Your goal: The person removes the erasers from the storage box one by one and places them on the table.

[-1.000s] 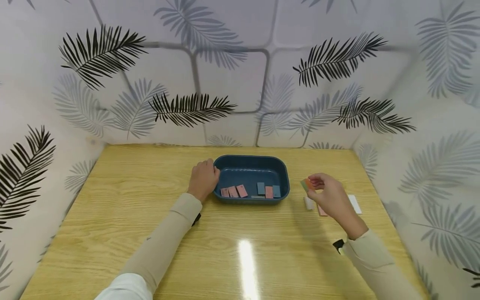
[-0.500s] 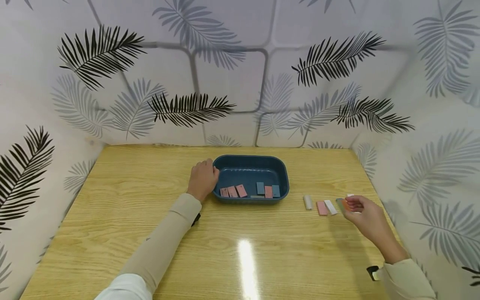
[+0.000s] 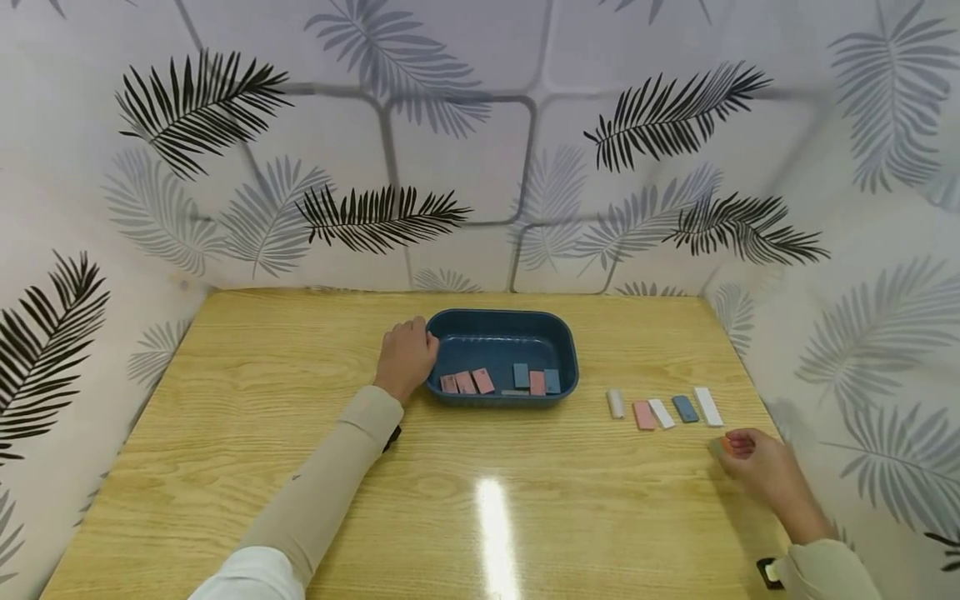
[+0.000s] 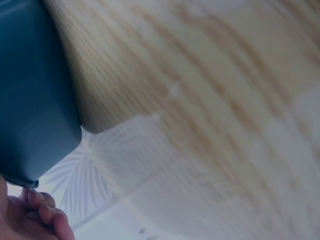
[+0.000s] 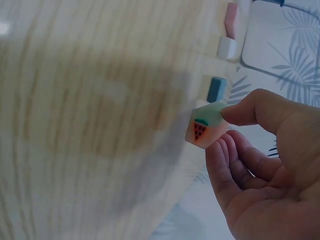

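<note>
My left hand [image 3: 407,358] grips the left end of a dark blue plastic tray [image 3: 502,317], its fingers curled at the rim in the left wrist view. Over the table's right side, my right hand [image 3: 772,471] pinches a small green-and-orange eraser [image 5: 205,126] between thumb and fingers. A watermelon-slice print shows on its face in the right wrist view. Just beyond that hand lies a row: a white block [image 3: 708,407], a blue eraser [image 3: 686,409], a narrow white block [image 3: 662,414], a pink eraser [image 3: 643,415] and an off-white piece [image 3: 616,404].
Inside the tray, several pink pieces [image 3: 483,382] sit at the left, with blue pieces [image 3: 521,376] and another pink one at the right. The wooden table [image 3: 300,350] meets leaf-patterned walls [image 3: 465,167] at the back and sides.
My right hand has carried the eraser rightward and toward the front, from beside the tray past the row, uncovering the blue eraser and white block. My left hand stays on the tray.
</note>
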Available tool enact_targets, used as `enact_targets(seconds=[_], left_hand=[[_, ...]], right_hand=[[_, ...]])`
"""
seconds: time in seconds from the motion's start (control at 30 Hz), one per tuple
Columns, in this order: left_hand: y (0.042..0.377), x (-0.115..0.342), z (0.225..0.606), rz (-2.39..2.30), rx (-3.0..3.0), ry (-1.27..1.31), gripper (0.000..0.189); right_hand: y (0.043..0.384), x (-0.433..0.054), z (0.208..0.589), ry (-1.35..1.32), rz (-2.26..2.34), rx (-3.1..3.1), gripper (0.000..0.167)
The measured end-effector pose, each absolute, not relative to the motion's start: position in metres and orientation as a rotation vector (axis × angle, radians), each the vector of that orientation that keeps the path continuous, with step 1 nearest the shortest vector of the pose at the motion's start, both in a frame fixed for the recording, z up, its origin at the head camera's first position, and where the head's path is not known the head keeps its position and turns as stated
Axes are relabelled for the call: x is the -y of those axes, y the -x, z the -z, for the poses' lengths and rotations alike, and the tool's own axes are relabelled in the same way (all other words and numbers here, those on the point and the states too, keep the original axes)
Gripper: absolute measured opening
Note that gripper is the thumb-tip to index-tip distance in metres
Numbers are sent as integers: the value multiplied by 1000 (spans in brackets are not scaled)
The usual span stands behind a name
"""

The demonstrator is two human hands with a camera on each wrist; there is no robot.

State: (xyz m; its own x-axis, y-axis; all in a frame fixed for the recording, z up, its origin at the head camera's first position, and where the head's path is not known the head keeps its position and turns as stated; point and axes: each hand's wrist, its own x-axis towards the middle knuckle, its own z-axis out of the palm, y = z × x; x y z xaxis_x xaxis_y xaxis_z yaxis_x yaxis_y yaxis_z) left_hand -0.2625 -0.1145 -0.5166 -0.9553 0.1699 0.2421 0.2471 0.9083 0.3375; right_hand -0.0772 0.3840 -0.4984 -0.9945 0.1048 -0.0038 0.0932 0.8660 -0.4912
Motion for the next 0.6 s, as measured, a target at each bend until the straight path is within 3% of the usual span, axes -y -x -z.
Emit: enact_targets(seconds=[0.33,0.6], left_hand=[[263,114,516,519,2866,316,20],[262,116,516,532,2874,325,21]], right_hand=[[78,-388,507,213,-790,3077,47],[89,-366,492,122,-716,2980,33]])
